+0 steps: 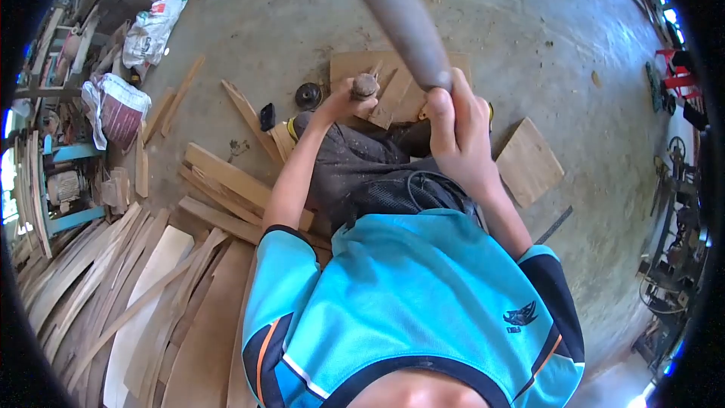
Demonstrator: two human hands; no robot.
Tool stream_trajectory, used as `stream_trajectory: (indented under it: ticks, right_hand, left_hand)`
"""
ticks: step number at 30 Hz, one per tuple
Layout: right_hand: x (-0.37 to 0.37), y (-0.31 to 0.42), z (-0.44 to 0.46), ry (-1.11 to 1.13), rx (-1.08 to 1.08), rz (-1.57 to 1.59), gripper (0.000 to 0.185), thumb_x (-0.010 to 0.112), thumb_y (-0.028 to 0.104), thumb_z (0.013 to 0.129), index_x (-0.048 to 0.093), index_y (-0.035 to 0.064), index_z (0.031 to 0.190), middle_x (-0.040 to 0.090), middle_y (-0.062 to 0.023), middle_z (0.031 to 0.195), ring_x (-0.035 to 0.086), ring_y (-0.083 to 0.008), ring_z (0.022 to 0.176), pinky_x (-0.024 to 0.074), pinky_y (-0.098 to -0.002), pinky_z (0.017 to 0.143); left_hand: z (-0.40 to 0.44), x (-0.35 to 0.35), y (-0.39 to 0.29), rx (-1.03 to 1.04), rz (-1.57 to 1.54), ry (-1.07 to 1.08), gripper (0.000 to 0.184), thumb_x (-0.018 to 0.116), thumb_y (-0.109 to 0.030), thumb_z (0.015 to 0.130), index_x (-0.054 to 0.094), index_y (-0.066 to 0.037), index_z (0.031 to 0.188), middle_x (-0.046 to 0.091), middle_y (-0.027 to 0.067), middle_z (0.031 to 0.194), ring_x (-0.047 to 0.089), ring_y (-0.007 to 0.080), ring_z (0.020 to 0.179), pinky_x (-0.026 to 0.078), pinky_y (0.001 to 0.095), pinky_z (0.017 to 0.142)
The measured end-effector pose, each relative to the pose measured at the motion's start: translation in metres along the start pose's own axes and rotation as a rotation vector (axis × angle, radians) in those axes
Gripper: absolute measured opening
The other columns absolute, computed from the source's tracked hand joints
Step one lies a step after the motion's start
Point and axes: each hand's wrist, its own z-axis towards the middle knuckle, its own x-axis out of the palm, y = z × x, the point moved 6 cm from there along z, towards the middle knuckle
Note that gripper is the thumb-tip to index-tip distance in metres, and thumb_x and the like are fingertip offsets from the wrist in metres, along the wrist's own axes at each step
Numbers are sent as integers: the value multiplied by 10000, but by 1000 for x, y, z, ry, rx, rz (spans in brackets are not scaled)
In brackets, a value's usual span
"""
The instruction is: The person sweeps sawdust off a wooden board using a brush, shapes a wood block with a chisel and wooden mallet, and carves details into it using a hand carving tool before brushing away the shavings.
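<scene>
My left hand (pixel 349 103) is closed around an upright chisel (pixel 365 86), seen from its worn round handle end; its blade is hidden. Under it a narrow piece of wood (pixel 393 97) lies over a flat board (pixel 351 63) on the floor, in front of my crossed legs. My right hand (pixel 464 132) grips the near end of a thick, greyish round club (pixel 400 19). Raised toward the camera, the club is slightly blurred and runs out of the top of the view. It is apart from the chisel handle.
A round black object (pixel 308 96) and a small black item (pixel 267 116) lie left of the board. Planks (pixel 204 287) are heaped at left, near sacks (pixel 121 109) and a blue-framed machine (pixel 72 185). A wooden block (pixel 531 162) rests by my right knee.
</scene>
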Motion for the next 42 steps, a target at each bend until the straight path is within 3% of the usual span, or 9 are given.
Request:
stream_trajectory:
  ticks: [2,6,8,14,16,21,32,34,42]
  right_hand:
    - [16,-35,-17,-63,-146,-61,268,436,220,837,365,-16,731,438,-229,510,492,-407,534,369,-416,458]
    - [35,-100,-17,309,179,-284,324,445,247,830,423,-40,683,447,-252,513,494,-416,549,375,-459,488]
    - [22,-53,-2,238,144,-170,332,445,252,830,432,-41,675,436,-246,512,503,-412,562,368,-425,474]
    - [40,-49,-13,-52,-249,31,283,420,225,843,435,-43,752,437,-244,528,486,-397,523,364,-398,464]
    - [59,-111,-21,259,132,-148,308,415,232,849,454,-49,729,446,-242,540,472,-389,504,366,-391,468]
    - [29,-145,-45,145,457,-133,379,410,295,859,479,-36,687,438,-116,528,434,-164,508,348,-311,482]
    - [-4,-151,-70,87,500,-237,392,405,310,862,490,-39,705,456,-126,532,445,-181,503,352,-329,485]
    - [-4,-138,-65,65,433,-204,377,442,277,845,428,-49,655,464,-253,580,479,-400,554,346,-415,477]
    - [2,-125,-58,119,372,-217,355,448,259,846,423,-39,657,416,-217,531,401,-312,445,314,-385,442]
  left_hand:
    - [3,-6,21,-556,-985,-157,139,617,-110,706,522,-59,794,497,-28,693,463,66,636,387,228,576]
    - [-19,19,35,-831,-1042,80,162,634,-109,690,513,-58,785,490,-32,688,455,62,628,380,228,562]
    - [-27,28,26,-891,-1701,-124,155,635,-82,673,509,-57,760,481,-37,668,449,58,615,381,227,550]
    - [-12,-23,25,-853,-1051,-207,117,595,-28,668,488,-70,691,485,-32,616,474,65,581,389,218,537]
    - [-24,-12,32,-1018,-1134,-217,128,606,-34,660,490,-72,700,494,-30,640,488,73,608,398,223,557]
    - [-50,-1,54,-1263,-1233,-689,153,587,-37,657,447,-73,706,463,-4,649,457,104,614,369,243,585]
    - [-15,-4,32,-971,-1110,-236,154,608,-31,665,470,-86,701,479,-18,662,483,87,654,400,257,616]
    - [-13,-7,29,-954,-1118,-250,151,609,-37,668,471,-84,705,480,-19,663,482,86,653,401,257,617]
    - [-14,-3,21,-1014,-1175,-252,132,605,-28,658,488,-66,703,500,-33,650,470,55,618,399,217,579]
